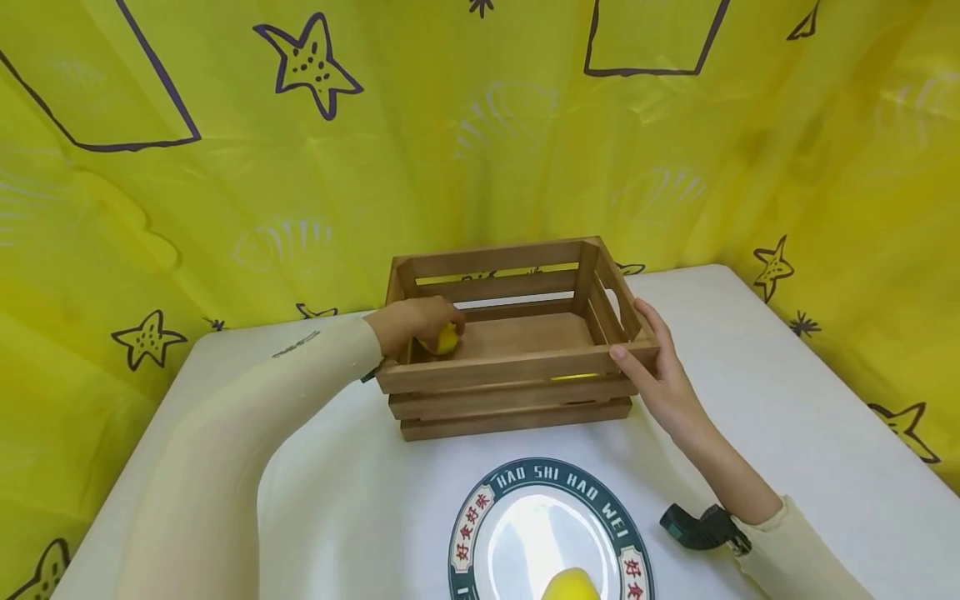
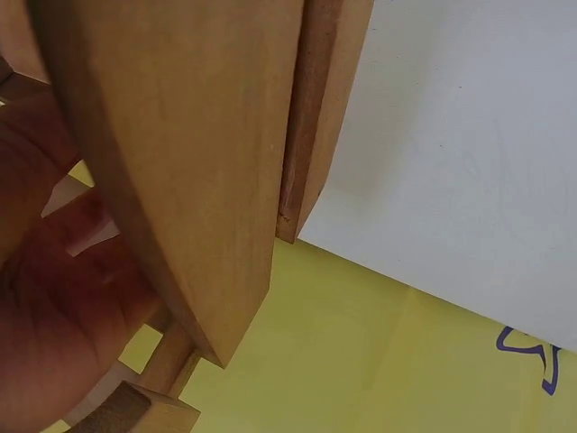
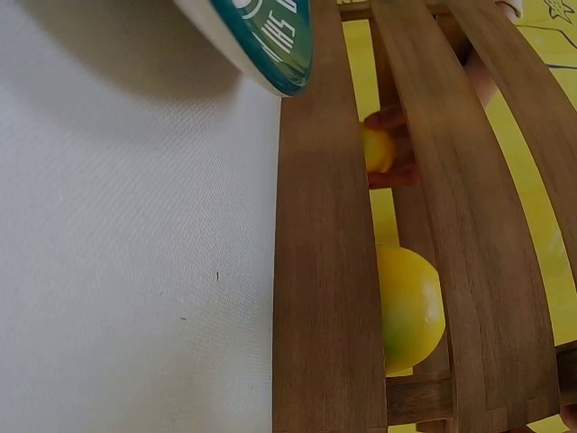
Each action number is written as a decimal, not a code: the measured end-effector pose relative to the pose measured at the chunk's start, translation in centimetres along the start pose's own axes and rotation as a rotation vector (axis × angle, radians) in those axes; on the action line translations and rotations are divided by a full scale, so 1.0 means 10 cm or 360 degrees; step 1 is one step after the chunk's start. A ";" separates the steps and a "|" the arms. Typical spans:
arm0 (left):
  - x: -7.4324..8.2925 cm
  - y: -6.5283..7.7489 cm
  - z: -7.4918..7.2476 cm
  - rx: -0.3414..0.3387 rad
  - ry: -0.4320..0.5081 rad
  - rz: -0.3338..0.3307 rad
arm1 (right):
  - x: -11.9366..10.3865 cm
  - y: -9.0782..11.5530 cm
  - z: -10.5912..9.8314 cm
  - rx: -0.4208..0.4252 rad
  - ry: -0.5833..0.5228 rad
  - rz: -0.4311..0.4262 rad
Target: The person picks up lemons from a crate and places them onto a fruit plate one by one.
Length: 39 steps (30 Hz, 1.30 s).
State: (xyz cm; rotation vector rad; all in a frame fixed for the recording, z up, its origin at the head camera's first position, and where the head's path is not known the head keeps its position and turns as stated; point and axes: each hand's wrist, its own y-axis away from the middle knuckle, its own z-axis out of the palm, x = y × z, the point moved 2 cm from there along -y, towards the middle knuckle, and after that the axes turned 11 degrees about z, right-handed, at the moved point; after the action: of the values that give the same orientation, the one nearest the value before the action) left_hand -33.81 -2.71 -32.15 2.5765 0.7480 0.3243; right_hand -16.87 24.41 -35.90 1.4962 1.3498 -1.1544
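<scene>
at the left, coming out of a cream-coloured sleeve point(image 1: 217, 442), the person's left hand point(image 1: 427, 317) dips into the left end of a brown, oblong, slatted wooden crate point(image 1: 510, 401), its fingers curled round a glossy yellow lemon-like fruit point(image 1: 447, 340) low inside, near the crate's left end wall. the crate stands by the far edge of the white desk point(image 1: 750, 375), between its two far corners. nearer the viewer lies a round white plate with a dark green lettered rim point(image 1: 552, 472), just in front of the crate; a second yellow fruit point(image 1: 572, 586) sits on it, partly cut off by the frame. further right, the right wrist view shows a third yellow fruit point(image 3: 412, 309) behind the crate's front slats, towards its right end. at the crate's front right corner, the right hand point(image 1: 663, 379) grips the wood, thumb on the front rim and fingers over the end wall. the step in hand looks like handling one fruit inside the steadied crate; whether it is being set down or taken up, i cannot tell. the next move seems to call for a clean release, or a lift clear of the rim, with the right hand bracing the corner.
</scene>
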 end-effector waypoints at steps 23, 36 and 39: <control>0.01 -0.05 -0.01 0.0273 0.0107 0.0210 | 0.01 0.00 -0.02 -0.0004 0.0015 0.0026; 0.03 0.00 -0.06 0.0474 0.0169 0.0367 | 0.00 0.01 0.00 0.0001 0.0012 0.0019; 0.03 0.01 -0.06 0.0503 0.0169 0.0400 | 0.00 0.00 0.00 -0.0009 0.0005 0.0029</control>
State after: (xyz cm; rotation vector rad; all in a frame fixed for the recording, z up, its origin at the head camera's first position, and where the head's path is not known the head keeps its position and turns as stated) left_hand -33.78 -2.41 -31.52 2.9816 0.5462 0.4552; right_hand -16.84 24.39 -35.92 1.5037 1.3378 -1.1361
